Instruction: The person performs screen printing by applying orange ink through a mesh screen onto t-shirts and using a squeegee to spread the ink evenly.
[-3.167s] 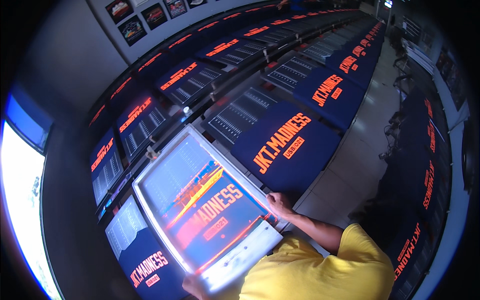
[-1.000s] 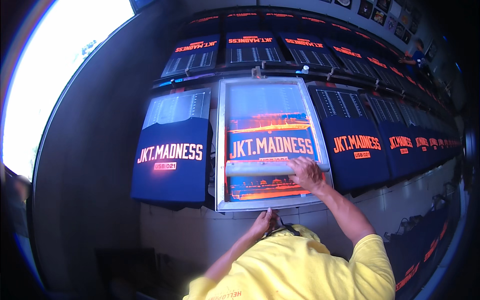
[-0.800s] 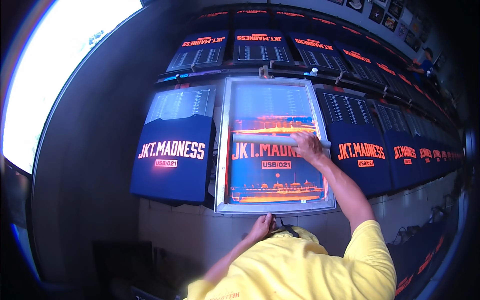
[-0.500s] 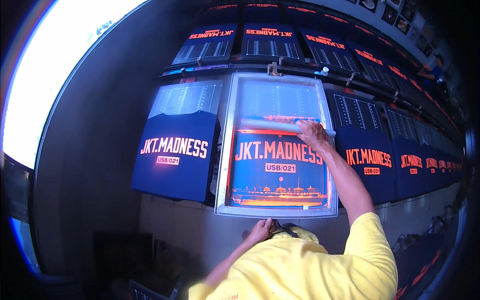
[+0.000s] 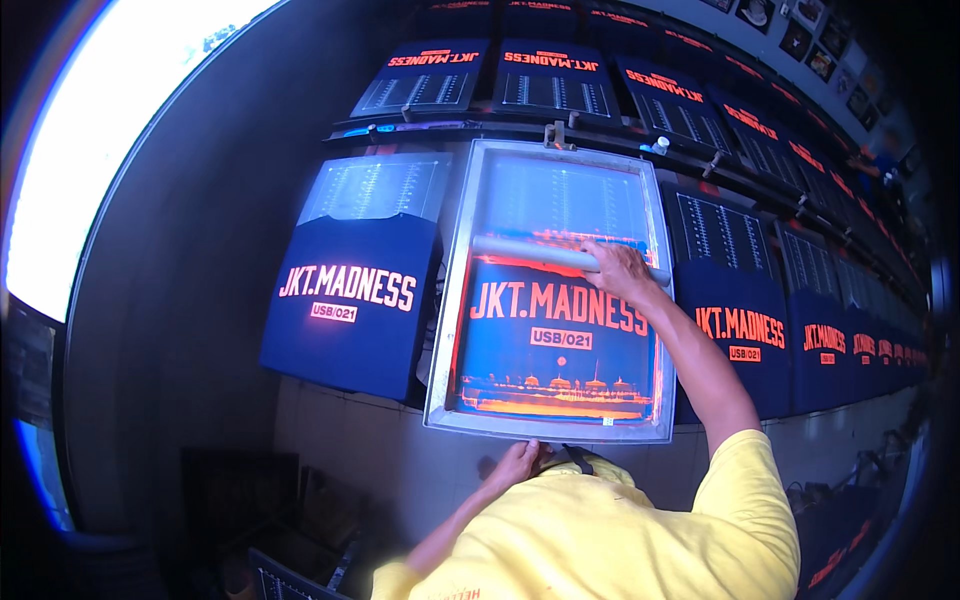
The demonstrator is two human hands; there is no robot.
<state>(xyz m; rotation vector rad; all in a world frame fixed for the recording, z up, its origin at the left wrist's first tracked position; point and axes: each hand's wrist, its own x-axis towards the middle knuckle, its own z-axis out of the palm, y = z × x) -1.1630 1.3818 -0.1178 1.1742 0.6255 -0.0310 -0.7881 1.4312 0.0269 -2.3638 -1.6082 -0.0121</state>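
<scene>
A metal-edged printing screen point(image 5: 655, 300) lies in front of me over a dark blue T-shirt on a board. Orange lettering and smears of orange ink show through its mesh. My right hand point(image 5: 620, 270) is wrapped round the right part of a long grey squeegee point(image 5: 525, 252), which lies across the upper middle of the mesh with orange ink along it. At the screen's near edge, my left hand point(image 5: 519, 463) is closed with its fingertips on the rim; some of its fingers are hidden.
To the left, a navy T-shirt point(image 5: 345, 345) with an orange print lies on a board. Another printed T-shirt point(image 5: 735, 340) is at the right, with several more beyond it. A small white bottle point(image 5: 660, 146) stands on the rail behind the screen. Far right, another person point(image 5: 882, 165) is visible.
The view has shifted slightly. My right hand still grips the squeegee at about the same place on the mesh, and my left hand stays at the near rim.
</scene>
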